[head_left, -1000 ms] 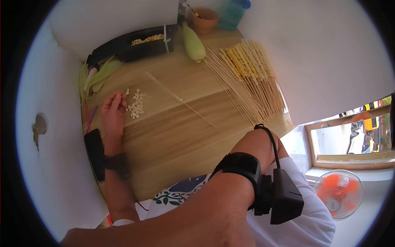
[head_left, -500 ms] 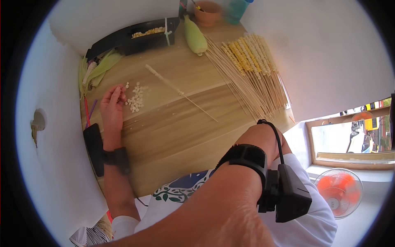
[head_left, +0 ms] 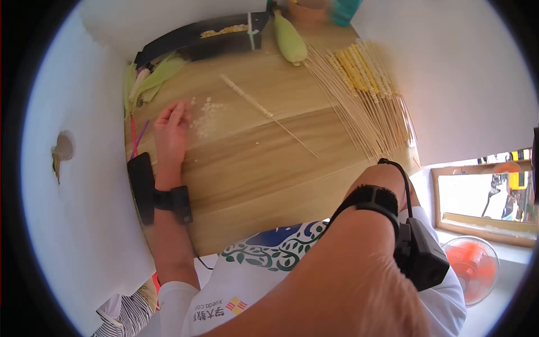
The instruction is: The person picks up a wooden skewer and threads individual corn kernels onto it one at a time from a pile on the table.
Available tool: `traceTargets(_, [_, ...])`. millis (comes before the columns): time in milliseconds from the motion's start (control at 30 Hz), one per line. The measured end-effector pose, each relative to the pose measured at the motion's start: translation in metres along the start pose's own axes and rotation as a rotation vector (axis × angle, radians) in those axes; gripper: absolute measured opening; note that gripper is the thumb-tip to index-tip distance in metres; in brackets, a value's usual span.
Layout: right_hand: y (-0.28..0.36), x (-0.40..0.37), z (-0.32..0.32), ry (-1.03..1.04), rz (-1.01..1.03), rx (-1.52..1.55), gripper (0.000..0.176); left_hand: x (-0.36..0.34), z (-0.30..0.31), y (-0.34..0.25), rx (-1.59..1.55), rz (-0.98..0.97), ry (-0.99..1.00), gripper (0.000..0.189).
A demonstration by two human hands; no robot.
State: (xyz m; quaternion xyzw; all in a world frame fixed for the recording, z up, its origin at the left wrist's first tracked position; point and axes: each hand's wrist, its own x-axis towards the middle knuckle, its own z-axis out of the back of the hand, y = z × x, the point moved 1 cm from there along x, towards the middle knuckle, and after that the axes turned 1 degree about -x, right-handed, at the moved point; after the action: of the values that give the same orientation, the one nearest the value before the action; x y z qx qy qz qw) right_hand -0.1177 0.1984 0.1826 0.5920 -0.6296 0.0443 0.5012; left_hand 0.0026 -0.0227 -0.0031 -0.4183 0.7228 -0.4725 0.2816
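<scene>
My left hand (head_left: 173, 132) rests at the table's left side, fingers curled and pinched together. Whatever the fingertips hold, if anything, is hidden. Just right of them lies a loose, blurred scatter of pale corn kernels (head_left: 203, 121). Farther right is a wooden skewer (head_left: 295, 136), with pale kernels threaded along its upper part and a bare lower end; no hand touches it. My right forearm (head_left: 348, 264) wears a black strap with a small camera (head_left: 424, 253). It bends at the elbow and comes back toward the head, so my right hand is out of frame.
Bare skewers (head_left: 342, 106) and several kernel-loaded skewers (head_left: 365, 67) lie at right. An ear of corn (head_left: 289, 40) is near a terracotta pot (head_left: 307, 12). A black tray (head_left: 224, 45) holds kernels. Husks (head_left: 160, 78) and a black phone-like object (head_left: 141, 188) line the left edge.
The whole view has shifted, so the table and its things sit farther right and slightly higher. My left hand stays beside the kernels with fingers pinched. The skewer keeps its place on the table.
</scene>
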Motion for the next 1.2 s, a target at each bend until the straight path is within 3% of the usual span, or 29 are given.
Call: traceTargets(1200, [-0.002, -0.003, 0.005, -0.034, -0.147, 0.066, 0.018, 0.000, -0.002, -0.005, 0.006, -0.057, 0.000, 0.019])
